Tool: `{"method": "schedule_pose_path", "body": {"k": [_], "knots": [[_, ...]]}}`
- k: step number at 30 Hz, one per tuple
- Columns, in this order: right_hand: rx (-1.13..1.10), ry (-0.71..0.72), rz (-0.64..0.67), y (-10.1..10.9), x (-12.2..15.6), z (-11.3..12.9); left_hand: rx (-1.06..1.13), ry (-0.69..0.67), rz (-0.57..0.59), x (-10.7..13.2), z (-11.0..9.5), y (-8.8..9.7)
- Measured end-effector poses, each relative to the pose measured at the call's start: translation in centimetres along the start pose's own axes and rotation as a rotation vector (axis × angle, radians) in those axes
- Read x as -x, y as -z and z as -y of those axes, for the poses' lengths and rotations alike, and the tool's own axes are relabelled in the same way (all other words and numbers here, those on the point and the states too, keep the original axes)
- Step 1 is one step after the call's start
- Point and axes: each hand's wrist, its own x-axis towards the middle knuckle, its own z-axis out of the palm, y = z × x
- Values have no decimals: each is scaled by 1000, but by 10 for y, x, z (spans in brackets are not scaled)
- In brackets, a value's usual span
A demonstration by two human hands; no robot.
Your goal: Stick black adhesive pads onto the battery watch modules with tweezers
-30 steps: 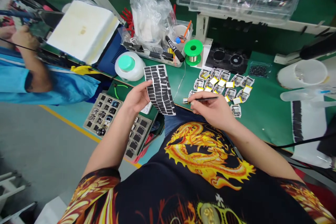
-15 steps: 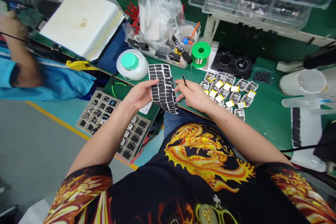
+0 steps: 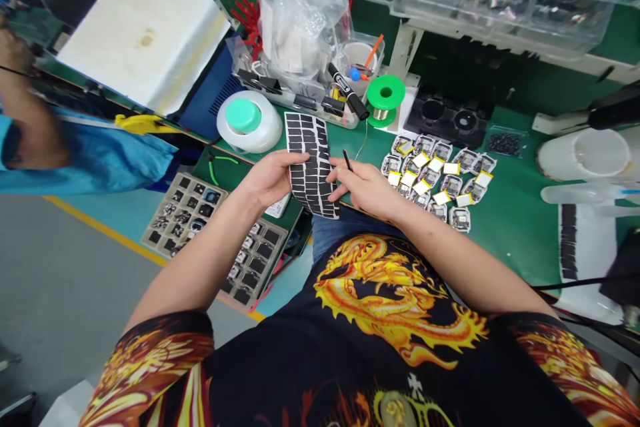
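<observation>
green bench (image 3: pixel 523 233): small open cases (image 3: pixel 436 173) are bunched beyond the right hand (image 3: pixel 367 188), likely for easy reach. 1 sheet of black patches (image 3: pixel 311 177) is held up near the bench's front edge, face up, presumably for visibility. left hand (image 3: pixel 270 179): clamped on the sheet's left edge, thumb on top. right hand: closed around 1 dark stick (image 3: pixel 347 160), apparently tucked so fingertips are freed at the right edge.
</observation>
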Motion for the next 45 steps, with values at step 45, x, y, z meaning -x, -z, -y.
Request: {"method": "schedule_pose_path", "body": {"k": [45], "knots": [[-111,20,59,5,7,2,56,-33,42,-4,12,10]]}}
